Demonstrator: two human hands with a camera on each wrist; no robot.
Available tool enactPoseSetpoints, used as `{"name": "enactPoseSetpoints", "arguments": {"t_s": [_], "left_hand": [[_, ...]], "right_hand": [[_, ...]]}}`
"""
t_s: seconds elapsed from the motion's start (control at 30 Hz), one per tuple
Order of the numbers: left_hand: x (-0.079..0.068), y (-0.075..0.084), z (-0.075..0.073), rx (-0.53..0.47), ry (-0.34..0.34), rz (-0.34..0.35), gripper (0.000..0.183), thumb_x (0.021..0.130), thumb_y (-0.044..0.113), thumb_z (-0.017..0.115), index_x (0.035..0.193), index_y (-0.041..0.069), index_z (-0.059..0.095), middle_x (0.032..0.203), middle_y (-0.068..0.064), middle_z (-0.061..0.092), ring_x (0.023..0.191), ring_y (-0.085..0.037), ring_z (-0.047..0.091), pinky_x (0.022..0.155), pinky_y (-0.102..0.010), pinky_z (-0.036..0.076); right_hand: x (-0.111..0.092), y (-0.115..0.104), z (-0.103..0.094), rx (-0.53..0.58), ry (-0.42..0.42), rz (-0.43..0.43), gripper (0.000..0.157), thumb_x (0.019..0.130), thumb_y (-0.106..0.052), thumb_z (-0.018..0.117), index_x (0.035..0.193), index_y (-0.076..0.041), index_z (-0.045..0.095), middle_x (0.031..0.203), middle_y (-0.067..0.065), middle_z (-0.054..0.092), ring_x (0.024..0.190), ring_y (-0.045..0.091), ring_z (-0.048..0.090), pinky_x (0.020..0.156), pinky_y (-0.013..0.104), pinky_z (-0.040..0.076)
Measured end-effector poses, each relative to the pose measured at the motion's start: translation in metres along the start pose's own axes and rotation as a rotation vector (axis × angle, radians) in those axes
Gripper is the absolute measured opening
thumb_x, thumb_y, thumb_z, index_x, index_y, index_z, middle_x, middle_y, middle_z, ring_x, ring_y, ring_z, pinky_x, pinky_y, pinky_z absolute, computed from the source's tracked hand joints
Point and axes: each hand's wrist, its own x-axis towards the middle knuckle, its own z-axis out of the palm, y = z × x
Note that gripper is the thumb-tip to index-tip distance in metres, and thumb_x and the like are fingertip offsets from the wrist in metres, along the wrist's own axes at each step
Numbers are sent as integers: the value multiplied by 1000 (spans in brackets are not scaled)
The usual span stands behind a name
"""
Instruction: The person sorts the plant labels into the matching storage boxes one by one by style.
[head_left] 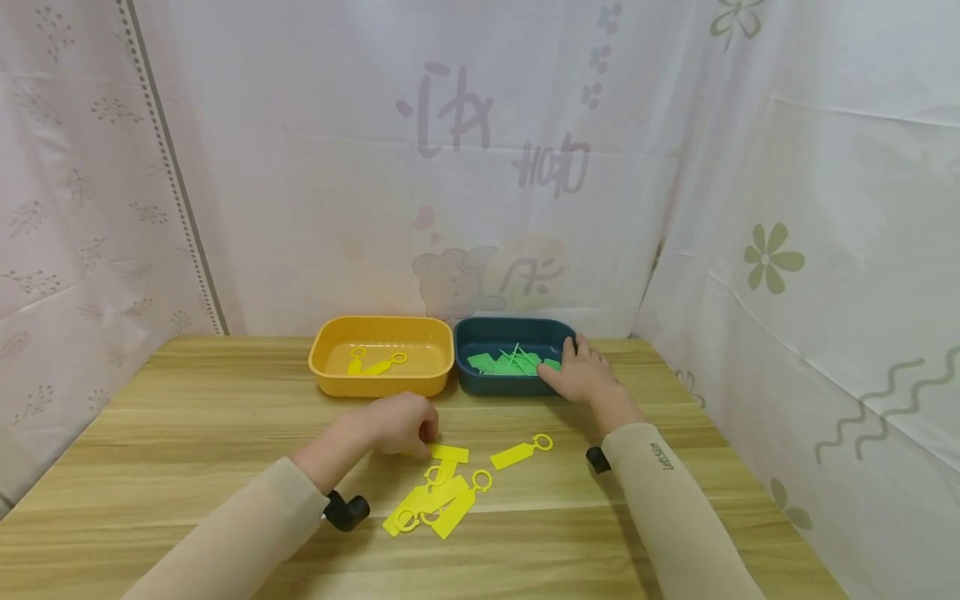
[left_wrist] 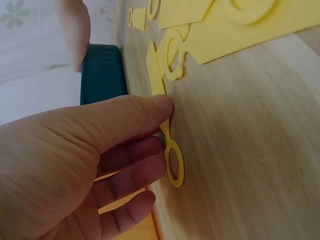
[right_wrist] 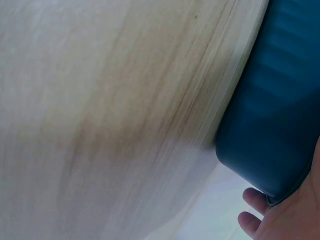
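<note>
My left hand (head_left: 401,422) is low over the table, left of the loose pile. Its thumb and a finger pinch a yellow ring tag (left_wrist: 175,165); the tag's ring pokes out past the fingertips in the left wrist view. Beside it lie several overlapping yellow ring tags (head_left: 453,508), with a separate yellow tag (head_left: 513,455) to their right. At the right end of the dark teal bin (head_left: 491,385), my right hand (head_left: 587,379) rests over the rim, its fingers loosely bent. Green pieces (head_left: 498,365) lie inside that bin.
An orange-yellow bin (head_left: 386,387) stands directly left of the teal bin and contains two yellow tags (head_left: 378,367). Both bins are near the back edge of the wooden table (head_left: 187,450). A printed curtain (head_left: 300,167) hangs behind and on both sides.
</note>
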Motion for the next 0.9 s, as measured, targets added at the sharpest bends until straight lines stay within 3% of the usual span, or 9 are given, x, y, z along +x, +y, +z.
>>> {"name": "enactPoseSetpoints", "arguments": {"t_s": [0.33,0.57,0.9], "left_hand": [[0,0,1,10,-8,11,9,95,19,88,95,19,79,85,8,69,82,-14,62,80,-31,56],[0,-1,-3,50,21,76,5,99,12,81,98,17,80,85,8,68,82,-14,61,82,-33,57],[1,-1,-7,62,75,74,5,100,9,78,100,14,80,86,6,67,82,-15,60,83,-33,56]], "right_hand": [[2,1,1,-4,-2,2,102,109,-65,36,172,9,5,181,34,-5,167,59,9,135,71,10],[4,2,3,-11,3,-1,102,109,-66,35,172,9,5,181,34,-5,166,60,10,135,72,10],[2,1,1,-10,-3,3,103,108,-66,35,172,9,6,181,35,-4,166,59,10,135,72,10]]}}
